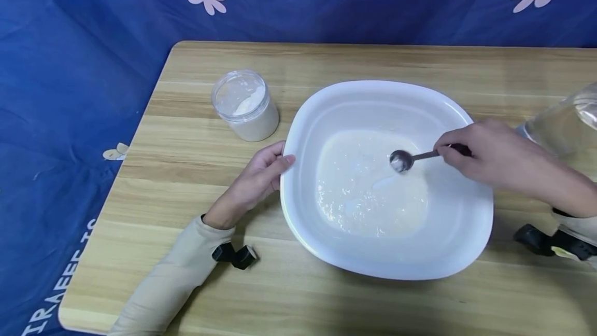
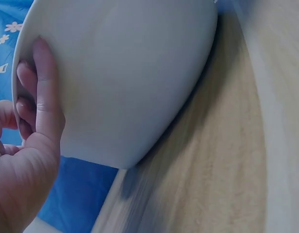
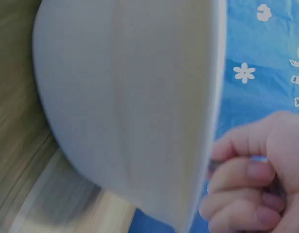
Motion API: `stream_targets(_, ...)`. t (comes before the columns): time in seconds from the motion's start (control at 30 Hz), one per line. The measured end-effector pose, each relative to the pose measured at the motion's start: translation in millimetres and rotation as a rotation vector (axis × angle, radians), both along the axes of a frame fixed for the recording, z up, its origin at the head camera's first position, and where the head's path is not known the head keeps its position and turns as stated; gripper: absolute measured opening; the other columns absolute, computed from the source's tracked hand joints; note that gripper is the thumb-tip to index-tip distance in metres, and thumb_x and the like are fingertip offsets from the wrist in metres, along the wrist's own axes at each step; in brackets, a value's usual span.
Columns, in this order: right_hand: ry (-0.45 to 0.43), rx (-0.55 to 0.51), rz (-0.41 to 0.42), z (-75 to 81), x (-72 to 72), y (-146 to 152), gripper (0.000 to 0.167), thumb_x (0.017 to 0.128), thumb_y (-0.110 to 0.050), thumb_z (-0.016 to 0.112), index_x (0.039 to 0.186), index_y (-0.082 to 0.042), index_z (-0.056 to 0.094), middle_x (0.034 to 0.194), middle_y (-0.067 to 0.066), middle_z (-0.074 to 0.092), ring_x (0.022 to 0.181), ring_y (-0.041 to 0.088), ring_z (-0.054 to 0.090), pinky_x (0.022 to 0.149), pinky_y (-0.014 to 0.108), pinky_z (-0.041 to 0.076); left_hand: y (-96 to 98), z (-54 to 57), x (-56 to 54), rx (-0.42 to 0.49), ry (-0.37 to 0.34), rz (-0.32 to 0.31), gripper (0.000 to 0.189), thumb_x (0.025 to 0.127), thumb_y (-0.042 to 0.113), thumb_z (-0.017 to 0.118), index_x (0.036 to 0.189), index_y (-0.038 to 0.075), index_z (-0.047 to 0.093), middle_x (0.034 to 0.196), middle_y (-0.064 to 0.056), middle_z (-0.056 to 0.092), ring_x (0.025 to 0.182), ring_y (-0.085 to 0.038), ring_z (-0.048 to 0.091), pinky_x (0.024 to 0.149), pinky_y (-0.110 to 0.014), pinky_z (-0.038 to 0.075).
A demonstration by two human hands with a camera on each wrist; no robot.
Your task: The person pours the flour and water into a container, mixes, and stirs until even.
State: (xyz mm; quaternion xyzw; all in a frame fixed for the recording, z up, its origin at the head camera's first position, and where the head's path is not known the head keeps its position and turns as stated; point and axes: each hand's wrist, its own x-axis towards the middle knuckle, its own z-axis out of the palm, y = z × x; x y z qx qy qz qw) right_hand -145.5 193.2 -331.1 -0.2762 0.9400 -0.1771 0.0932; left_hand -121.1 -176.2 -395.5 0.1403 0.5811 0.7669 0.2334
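Observation:
A white plastic basin (image 1: 387, 263) stands on the wooden table with a milky, whitish liquid (image 1: 368, 185) in its bottom. My left hand (image 1: 258, 178) grips the basin's left rim, thumb on top; in the left wrist view its fingers (image 2: 46, 87) lie along the outer wall under the lip. My right hand (image 1: 494, 154) holds a small metal measuring spoon (image 1: 401, 161) by its dark handle. The spoon's bowl hangs over the liquid, with a little white stuff in it. In the right wrist view the right hand (image 3: 251, 184) shows curled fingers beyond the rim, and the basin hides most of the spoon.
A clear open jar (image 1: 252, 118) of white powder stands left of the basin, near its rim. At the right, partly behind the right forearm, is a clear container (image 1: 564, 123). A blue flowered cloth (image 1: 350, 4) hangs behind the wooden table (image 1: 168, 159).

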Motion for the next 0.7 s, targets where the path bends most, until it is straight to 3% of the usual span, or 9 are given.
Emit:
stream_targets(0.1, 0.105, 0.012, -0.010, -2.2, -2.6, -5.9, 0.015, 0.089, -0.003, 0.057, 0.086, -0.012, 0.069, 0.057, -0.008, 0.043, 0.048, 0.009, 0.036, 0.043, 0.023, 0.032, -1.3, 0.5, 0.0, 0.000, 0.003, 0.008, 0.034, 0.098, 0.003, 0.036, 0.122, -0.022, 0.039, 0.096, -0.013, 0.066, 0.079, -0.021, 0.070, 0.065, -0.037, 0.062)
stream_targets(0.2, 0.146, -0.066, 0.066, -7.1, -4.7, -18.0, 0.016, 0.091, -0.002, 0.055, 0.085, -0.011, 0.067, 0.054, -0.010, 0.038, 0.045, 0.004, 0.031, 0.042, 0.021, 0.030, -1.2, 0.3, 0.5, 0.004, 0.004, 0.019, 0.032, 0.098, 0.002, 0.036, 0.120, -0.021, 0.041, 0.096, -0.013, 0.066, 0.079, -0.021, 0.070, 0.065, -0.037, 0.062)
stream_targets(0.33, 0.017, -0.183, 0.166, -8.7, -4.2, -27.4, 0.019, 0.094, -0.003, 0.055, 0.090, -0.016, 0.069, 0.058, -0.015, 0.039, 0.047, -0.001, 0.030, 0.044, 0.019, 0.032, 0.4, 0.6, 1.0, 0.008, 0.001, 0.021, 0.029, 0.098, 0.002, 0.036, 0.118, -0.018, 0.043, 0.095, -0.012, 0.066, 0.079, -0.020, 0.069, 0.065, -0.036, 0.062)
stream_targets(0.5, -0.116, -0.268, 0.244, -5.3, -1.2, -13.1, 0.024, 0.090, 0.000, 0.061, 0.092, -0.021, 0.072, 0.059, -0.021, 0.041, 0.046, -0.004, 0.031, 0.039, 0.016, 0.031, 1.7, 1.4, -0.2, 0.016, 0.021, -0.001, 0.031, 0.098, 0.002, 0.037, 0.119, -0.021, 0.040, 0.095, -0.014, 0.066, 0.080, -0.022, 0.070, 0.065, -0.038, 0.062)
stream_targets(0.6, -0.118, -0.233, 0.278, -7.2, 1.4, -5.5, 0.024, 0.088, 0.001, 0.063, 0.090, -0.022, 0.071, 0.059, -0.023, 0.039, 0.047, -0.006, 0.030, 0.039, 0.014, 0.031, 0.4, 2.5, -0.4, 0.015, 0.024, -0.007, 0.033, 0.098, 0.002, 0.037, 0.120, -0.022, 0.038, 0.095, -0.014, 0.066, 0.080, -0.022, 0.070, 0.065, -0.038, 0.062)
stream_targets(0.7, 0.011, -0.172, 0.244, -7.8, 3.5, -1.3, 0.021, 0.086, 0.000, 0.066, 0.091, -0.020, 0.071, 0.061, -0.021, 0.043, 0.048, -0.007, 0.031, 0.041, 0.015, 0.032, -0.2, 3.6, 0.0, 0.013, 0.022, -0.007, 0.033, 0.098, 0.002, 0.036, 0.121, -0.021, 0.038, 0.095, -0.013, 0.066, 0.080, -0.021, 0.070, 0.065, -0.038, 0.062)
